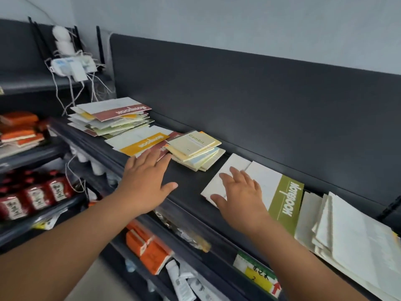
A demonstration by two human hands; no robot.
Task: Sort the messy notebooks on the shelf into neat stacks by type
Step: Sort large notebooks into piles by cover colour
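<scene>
On the dark shelf (188, 183) a white notebook with a green band (282, 198) lies under my right hand (240, 196), whose spread fingers rest flat on its cover. My left hand (147, 181) hovers open, its fingertips at the edge of a white notebook with a yellow band (141, 140) and a maroon one (165, 148) beneath. A small uneven stack of pale "Gambit" notebooks (195, 151) sits between my hands. A messy pile with a maroon-banded notebook on top (112, 120) lies at the far left. A fanned pile of white notebooks (347, 231) is at the right.
A dark back panel (249, 101) runs behind the shelf. White chargers and cables (71, 68) hang at the upper left. Lower shelves hold orange packs (149, 248), red bottles (34, 196) and tubes (182, 283). A yellow price tag (258, 274) is on the shelf's front edge.
</scene>
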